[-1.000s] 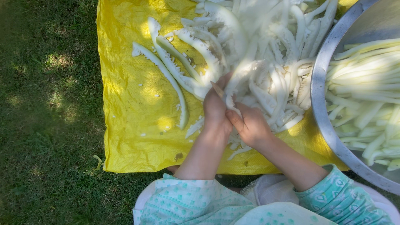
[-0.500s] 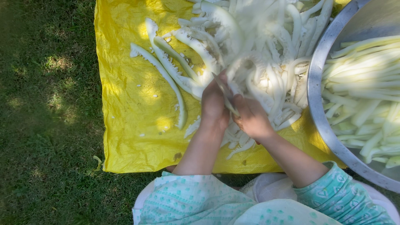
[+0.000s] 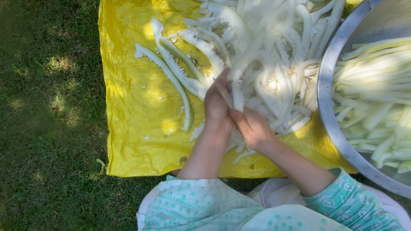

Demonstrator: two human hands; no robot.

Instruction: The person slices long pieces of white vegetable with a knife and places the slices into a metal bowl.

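Note:
My left hand [image 3: 216,108] and my right hand [image 3: 253,129] meet over a heap of pale, peeled vegetable strips [image 3: 274,55] on a yellow cloth [image 3: 137,128]. A thin knife blade [image 3: 223,92] points up and to the left between the hands, its handle end in my right hand. My left hand pinches one white strip [image 3: 237,97] against the blade. Long curved slices with seeds [image 3: 173,72] lie just left of the hands.
A large metal bowl [image 3: 332,107] at the right holds several cut pale strips [image 3: 376,90]. The cloth lies on shaded grass [image 3: 47,128]. Small seeds dot the cloth. My green patterned sleeves [image 3: 342,201] fill the bottom edge.
Both hands shifted slightly up and left within the heap. The blade tilted and now sits against an upright white strip held by my left hand.

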